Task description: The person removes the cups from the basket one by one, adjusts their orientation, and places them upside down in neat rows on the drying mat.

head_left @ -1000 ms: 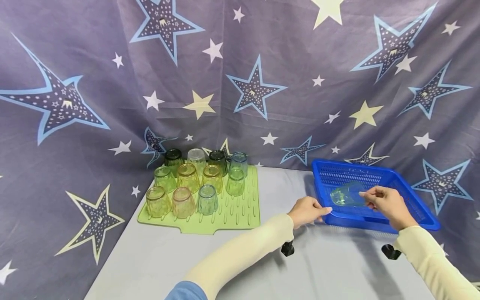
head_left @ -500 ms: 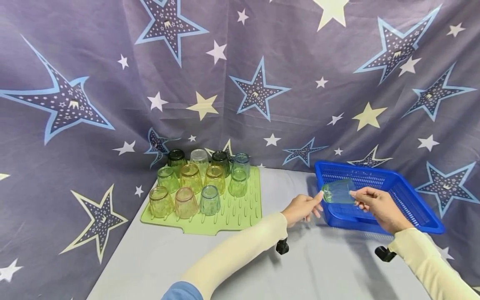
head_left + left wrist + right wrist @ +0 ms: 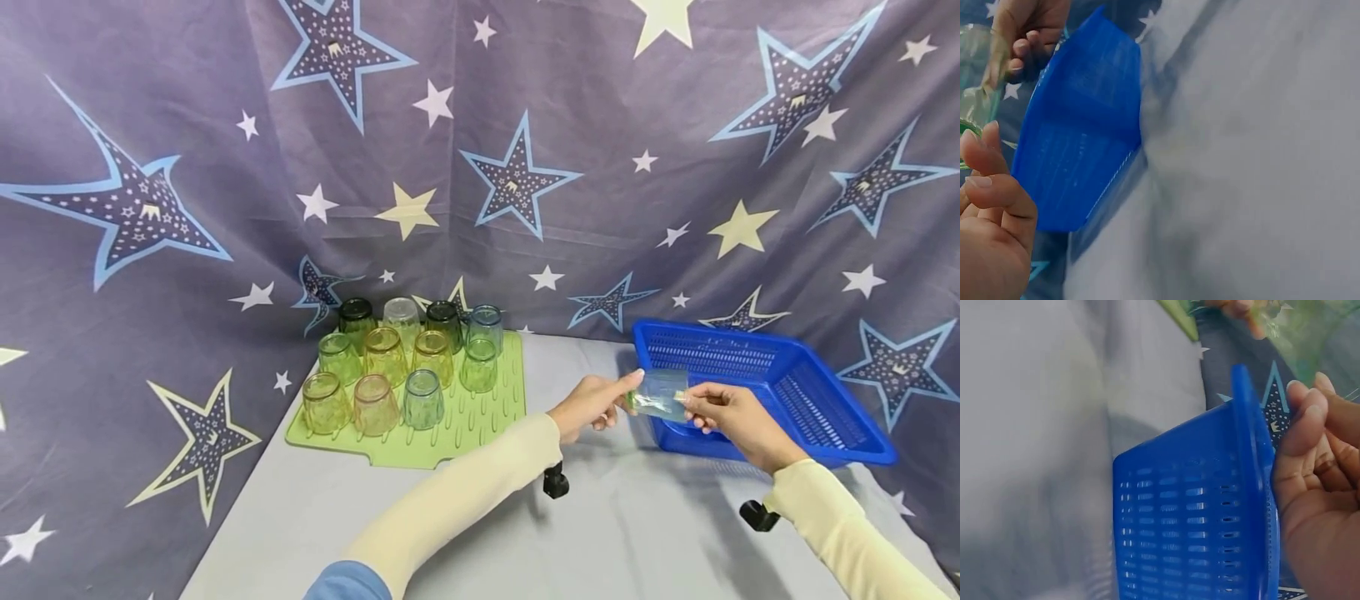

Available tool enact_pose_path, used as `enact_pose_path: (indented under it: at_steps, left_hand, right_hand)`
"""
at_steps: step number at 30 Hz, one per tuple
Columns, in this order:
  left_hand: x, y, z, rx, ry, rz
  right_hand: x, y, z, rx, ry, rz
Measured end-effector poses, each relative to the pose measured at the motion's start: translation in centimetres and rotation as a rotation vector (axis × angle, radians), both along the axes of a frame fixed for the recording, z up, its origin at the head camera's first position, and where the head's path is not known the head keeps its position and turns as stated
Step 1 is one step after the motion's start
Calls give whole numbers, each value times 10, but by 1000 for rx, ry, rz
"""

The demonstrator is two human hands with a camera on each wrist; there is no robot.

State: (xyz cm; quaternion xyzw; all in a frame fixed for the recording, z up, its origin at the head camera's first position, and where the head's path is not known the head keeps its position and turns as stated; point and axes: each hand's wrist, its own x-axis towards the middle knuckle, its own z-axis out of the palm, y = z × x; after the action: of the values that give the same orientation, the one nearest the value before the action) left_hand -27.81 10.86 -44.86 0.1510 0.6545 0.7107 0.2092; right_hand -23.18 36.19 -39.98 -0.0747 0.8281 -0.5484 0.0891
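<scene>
A pale green, see-through drinking glass [image 3: 660,394] lies sideways in the air between my two hands, over the near left rim of the blue basket [image 3: 810,417]. My right hand [image 3: 738,421] pinches its right end between thumb and fingers. At the left end, my left hand [image 3: 592,404] has its thumb and fingers on the greener base. The left wrist view shows those fingertips [image 3: 988,140] against the glass at the frame's edge. In the right wrist view the right fingers [image 3: 1310,415] pinch the glass's edge above the basket wall.
On the left, a green drying mat [image 3: 480,433] bears several upside-down glasses, among them a pink glass [image 3: 375,406] and a blue glass [image 3: 423,400] in front. A star-patterned curtain [image 3: 525,83] hangs behind the pale table [image 3: 600,533].
The glass has risen from inside the basket and moved left, carried by my right hand. My left hand has left the basket rim and now holds the glass's base end.
</scene>
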Motion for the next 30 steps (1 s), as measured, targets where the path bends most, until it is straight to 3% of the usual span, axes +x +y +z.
enact_pose_path:
  at_steps: [6, 10, 16, 24, 30]
  left_hand:
    - [-5, -31, 12, -184, 153, 49]
    - [-7, -69, 18, -364, 281, 73]
    - [-7, -123, 29, -691, 483, 99]
    - [-8, -172, 35, -1066, 676, 104]
    - [-8, -195, 33, -1240, 797, 65]
  right_hand:
    - [1, -5, 1, 149, 70, 44]
    - [2, -12, 5, 256, 98, 89]
    - [3, -18, 9, 362, 107, 89]
    - [5, -17, 7, 392, 106, 74]
    - [7, -14, 5, 390, 101, 61]
